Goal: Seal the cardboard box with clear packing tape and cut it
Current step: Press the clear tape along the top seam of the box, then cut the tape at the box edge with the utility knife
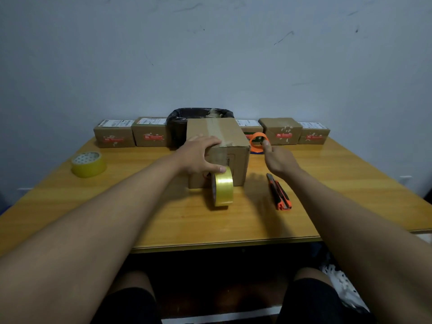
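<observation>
A brown cardboard box (230, 146) stands mid-table with a strip of clear tape running over its top and down its front face. My left hand (198, 153) presses flat on the box's near left top edge, thumb touching the tape roll. The yellowish tape roll (223, 186) stands on edge against the box front. My right hand (278, 157) hovers right of the box, fingers loosely spread, holding nothing. An orange and black utility knife (279, 191) lies on the table below that hand.
An orange tape ring (258, 141) sits behind my right hand. A second yellow tape roll (88, 163) lies at far left. Several small labelled boxes (149, 132) line the wooden table's (327, 183) back edge, with a black-lined bin (180, 122) behind the main box.
</observation>
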